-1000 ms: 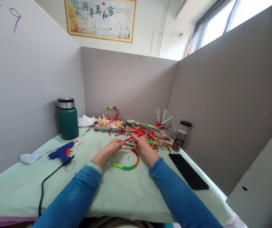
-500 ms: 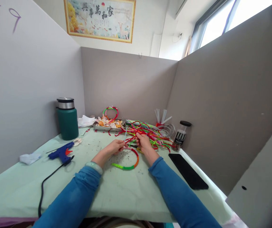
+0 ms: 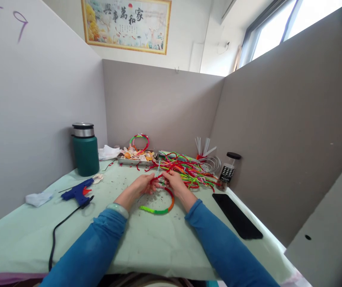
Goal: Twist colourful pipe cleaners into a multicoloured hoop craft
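Note:
Over the middle of the table, my left hand [image 3: 145, 185] is closed around one end of a hoop [image 3: 158, 212] wrapped in green, orange, red and pink chenille stem. A pale bare end of the hoop sticks up past its fingers. Close beside it, my right hand [image 3: 174, 182] pinches a red chenille stem [image 3: 156, 178], which lies across the bare part at the left fingertips. The hoop's bright green end rests low, just above or on the cloth. What exactly each fingertip presses on is partly hidden.
Behind my hands lies a tangle of coloured chenille stems [image 3: 189, 167]. A metal tray [image 3: 135, 162] of small cut-outs carries a finished-looking ring [image 3: 139, 136]. At left are a blue glue gun [image 3: 78, 192] and a green bottle [image 3: 85, 155]; at right, a jar [image 3: 228, 172] and a black strip [image 3: 236, 215].
My right hand has moved left and slightly down, bringing the red chenille stem in against the hoop. My left hand has stayed nearly in place, its fingers turned a little.

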`<state>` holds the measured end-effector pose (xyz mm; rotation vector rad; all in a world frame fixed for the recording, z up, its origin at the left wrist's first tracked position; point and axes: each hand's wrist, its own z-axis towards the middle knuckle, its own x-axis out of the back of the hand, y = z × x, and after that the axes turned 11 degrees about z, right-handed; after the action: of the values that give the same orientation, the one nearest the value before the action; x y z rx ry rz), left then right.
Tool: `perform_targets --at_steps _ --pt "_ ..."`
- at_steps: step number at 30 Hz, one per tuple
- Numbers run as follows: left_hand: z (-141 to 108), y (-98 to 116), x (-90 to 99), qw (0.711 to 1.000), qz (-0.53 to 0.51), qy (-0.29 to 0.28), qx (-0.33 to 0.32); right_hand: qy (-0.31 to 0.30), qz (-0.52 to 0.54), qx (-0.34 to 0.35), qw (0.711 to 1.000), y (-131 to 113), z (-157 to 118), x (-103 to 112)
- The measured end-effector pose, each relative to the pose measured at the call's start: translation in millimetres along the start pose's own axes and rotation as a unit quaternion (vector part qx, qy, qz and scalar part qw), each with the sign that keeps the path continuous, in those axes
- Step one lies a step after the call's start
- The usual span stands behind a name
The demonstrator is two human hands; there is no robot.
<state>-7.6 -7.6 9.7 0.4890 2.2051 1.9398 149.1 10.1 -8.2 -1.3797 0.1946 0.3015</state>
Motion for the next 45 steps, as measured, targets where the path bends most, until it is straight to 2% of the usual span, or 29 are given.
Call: perform_targets --at_steps 3,6,8,14,18,22,24,29,31,33,36,41,43,45 --pt "1 0 3.3 0.999 -0.030 -0.020 0.027 0.020 0.035 -0.001 0.999 -1 6 12" --pt "1 -1 5.4 0.999 -0.033 -0.031 0.009 0.033 0.057 -0.008 0.998 -1 8 16" --pt "2 -3 6.0 0.999 -0.034 -0.025 -0.005 0.027 0.055 -0.024 0.998 0 6 13" --pt "4 -7 6.1 0.999 -0.021 -0.028 -0.022 -0.052 0.027 -0.060 0.996 -2 -5 -7" --pt "-1 -3 2.5 0.997 0.038 -0.049 -0.048 -0.044 0.015 -0.037 0.998 -3 -8 -11" --pt "-6 3 -1.7 0.991 0.129 0.006 -0.044 -0.035 -0.019 -0.013 0.999 -4 -9 -11" --pt "-6 3 -2.5 0.991 0.124 0.020 -0.037 -0.036 -0.025 -0.013 0.999 -5 -10 -11" --pt "3 -4 1.7 0.997 0.065 0.015 -0.027 -0.042 -0.037 0.000 0.998 -2 -10 -10" --pt "6 -7 4.1 0.996 0.066 0.036 -0.038 -0.046 -0.030 -0.007 0.998 0 -9 -10" --pt "7 -8 5.4 0.996 0.067 0.034 -0.058 -0.045 -0.030 -0.008 0.998 2 -8 -9" --pt "6 -6 4.0 0.993 0.087 0.025 -0.078 -0.037 -0.051 0.006 0.998 6 -7 -10" --pt "4 -1 -2.0 0.980 0.158 0.079 -0.086 -0.001 -0.097 0.034 0.995 7 -4 -12" --pt "2 -1 -2.6 0.988 0.122 0.064 -0.076 0.002 -0.108 0.037 0.994 5 -4 -12" --pt "1 -1 -1.4 0.996 0.066 0.017 -0.051 0.001 -0.097 0.037 0.995 2 -5 -10"
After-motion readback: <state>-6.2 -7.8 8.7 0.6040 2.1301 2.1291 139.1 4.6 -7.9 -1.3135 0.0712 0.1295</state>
